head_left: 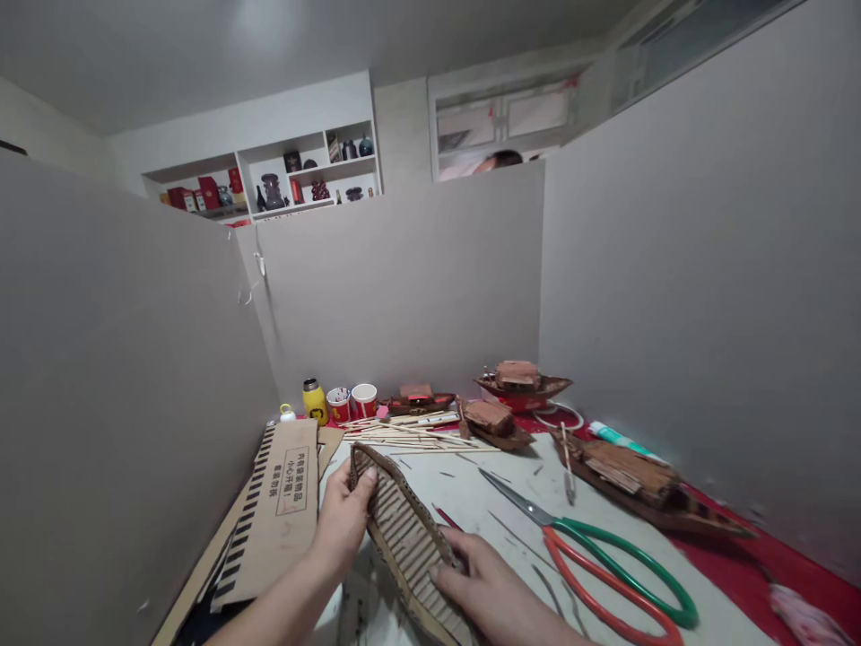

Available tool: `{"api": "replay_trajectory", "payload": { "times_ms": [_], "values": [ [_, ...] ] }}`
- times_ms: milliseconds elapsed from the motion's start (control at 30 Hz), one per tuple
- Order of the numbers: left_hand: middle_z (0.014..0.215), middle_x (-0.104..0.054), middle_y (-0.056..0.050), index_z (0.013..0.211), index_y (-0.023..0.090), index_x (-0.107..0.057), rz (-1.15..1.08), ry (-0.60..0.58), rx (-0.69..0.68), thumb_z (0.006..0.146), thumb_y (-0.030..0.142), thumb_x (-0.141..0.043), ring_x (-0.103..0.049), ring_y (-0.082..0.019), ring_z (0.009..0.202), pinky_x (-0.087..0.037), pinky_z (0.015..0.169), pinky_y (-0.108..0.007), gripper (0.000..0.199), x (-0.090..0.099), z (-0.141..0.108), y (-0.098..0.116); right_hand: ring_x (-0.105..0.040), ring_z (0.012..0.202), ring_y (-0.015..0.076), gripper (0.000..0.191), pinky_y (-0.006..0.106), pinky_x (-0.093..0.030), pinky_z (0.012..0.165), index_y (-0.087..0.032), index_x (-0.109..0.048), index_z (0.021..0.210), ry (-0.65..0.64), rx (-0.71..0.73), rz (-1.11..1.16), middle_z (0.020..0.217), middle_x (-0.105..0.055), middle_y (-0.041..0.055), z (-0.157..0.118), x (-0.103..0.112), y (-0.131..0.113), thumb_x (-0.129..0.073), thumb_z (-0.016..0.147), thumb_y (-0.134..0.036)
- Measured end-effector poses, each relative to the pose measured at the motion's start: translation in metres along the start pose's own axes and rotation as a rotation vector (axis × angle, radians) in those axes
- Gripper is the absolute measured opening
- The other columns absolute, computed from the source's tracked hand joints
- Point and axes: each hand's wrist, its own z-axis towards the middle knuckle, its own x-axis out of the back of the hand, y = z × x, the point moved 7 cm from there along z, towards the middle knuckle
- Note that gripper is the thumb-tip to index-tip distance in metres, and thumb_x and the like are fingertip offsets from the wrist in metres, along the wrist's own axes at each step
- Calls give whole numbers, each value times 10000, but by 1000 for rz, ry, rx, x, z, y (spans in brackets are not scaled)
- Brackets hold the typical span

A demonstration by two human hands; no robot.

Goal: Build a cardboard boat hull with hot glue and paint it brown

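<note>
A long cardboard boat hull [404, 520], its inside ribbed with crosswise corrugated strips, is held tilted over the white work surface. My left hand [346, 507] grips the far left edge near its pointed end, thumb on the inside. Lower down, my right hand [474, 574] holds the right edge, the thumb pressed inside and the fingers behind the wall. Beside my right hand lie large scissors [538, 516] with one green and one red handle, blades slightly apart. A thin dark red stick or pencil [445, 518] shows just behind the hull.
Finished model boats [632, 471] line the right and back. Thin wooden sticks [404, 432] lie in a pile behind my hands. Printed cardboard [289, 538] covers the left side. A yellow bottle [314, 402] and paper cups [364, 400] stand at the back. Grey partitions [404, 287] enclose the table.
</note>
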Motion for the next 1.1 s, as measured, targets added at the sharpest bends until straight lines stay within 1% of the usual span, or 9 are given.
{"api": "replay_trajectory", "payload": {
  "times_ms": [167, 300, 467, 567, 633, 767, 900, 1000, 1100],
  "values": [
    [965, -718, -91, 1058, 153, -635, 38, -6, 125, 718, 364, -652, -647, -228, 903, -477, 716, -281, 400, 7, 7, -11, -647, 811, 215, 370, 257, -478, 701, -121, -682, 918, -32, -62, -175, 821, -705, 45, 2, 6, 2, -464, 640, -231],
    [890, -694, -56, 1124, 175, -595, 157, -63, 199, 657, 316, -668, -622, -188, 798, -404, 584, -230, 493, 18, 14, -8, -616, 736, 179, 331, 219, -421, 593, -141, -689, 859, -60, -125, -467, 768, -681, 17, 7, 29, -2, -454, 630, -185],
    [668, -609, -1, 951, 140, -677, 383, -322, 225, 610, 327, -730, -513, -126, 605, -325, 540, -221, 392, 22, 9, -3, -573, 720, 167, 273, 223, -391, 594, -179, -732, 842, -54, -119, -638, 776, -655, 1, 9, 64, -13, -550, 639, -197],
    [677, -629, -9, 966, 150, -711, 539, -505, 234, 614, 322, -742, -516, -135, 606, -352, 563, -235, 392, 18, -10, -4, -589, 747, 189, 309, 240, -405, 615, -214, -752, 908, -80, -138, -703, 809, -676, 4, 6, 69, -12, -605, 637, -236],
    [742, -664, -21, 1012, 180, -720, 659, -569, 227, 613, 311, -740, -539, -158, 641, -373, 575, -248, 420, 17, -24, -8, -602, 782, 212, 338, 259, -421, 647, -224, -757, 933, -89, -148, -737, 859, -693, 16, 4, 68, -9, -637, 618, -249],
    [740, -684, -13, 900, 216, -762, 891, -574, 153, 646, 266, -675, -537, -185, 662, -369, 595, -275, 274, 15, -42, -15, -615, 781, 217, 314, 268, -434, 659, -231, -769, 906, -147, -135, -771, 847, -702, 18, 1, 56, -7, -680, 608, -274],
    [680, -676, -6, 771, 208, -771, 1018, -533, 77, 694, 203, -563, -531, -184, 664, -354, 605, -280, 222, 17, -47, -20, -635, 729, 185, 306, 243, -454, 624, -215, -739, 982, -184, -78, -779, 791, -701, 19, 2, 54, -22, -561, 782, -362],
    [707, -696, -14, 806, 194, -776, 1067, -491, 66, 704, 210, -548, -562, -190, 680, -357, 586, -273, 250, 24, -46, -23, -662, 770, 204, 339, 255, -479, 656, -190, -704, 1016, -103, -43, -857, 880, -718, 57, 3, 80, -39, -470, 851, -372],
    [733, -713, -24, 842, 190, -777, 1102, -452, 64, 714, 237, -549, -588, -201, 697, -358, 570, -270, 265, 30, -45, -25, -652, 928, 273, 302, 317, -463, 805, -179, -704, 939, 61, -25, -1019, 994, -713, 113, -2, 121, -48, -502, 843, -381]
  ]
}}
